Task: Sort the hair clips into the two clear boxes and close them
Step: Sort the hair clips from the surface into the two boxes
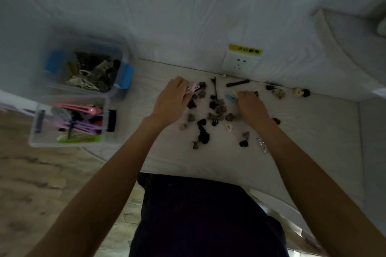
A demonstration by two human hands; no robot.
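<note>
Hair clips (217,113), mostly small dark and grey claw types, lie scattered over the white sheet (302,123) in front of the person, close under a wall socket (240,63) with a yellow label. Their left hand (172,95) is closed around a pale pink clip (194,88) at the far left edge of the scatter. Their right hand (251,105) is down on the clips at the right, fingers curled by a light blue clip (231,97); whether it actually grips anything I cannot tell. Off to the left sit two clear boxes, both open: the nearer box (34,131) holds long pink, purple and green clips, while the farther box (122,52), with blue latches, holds a jumble of darker and cream ones. A few stray clips lie along the wall to the right.
</note>
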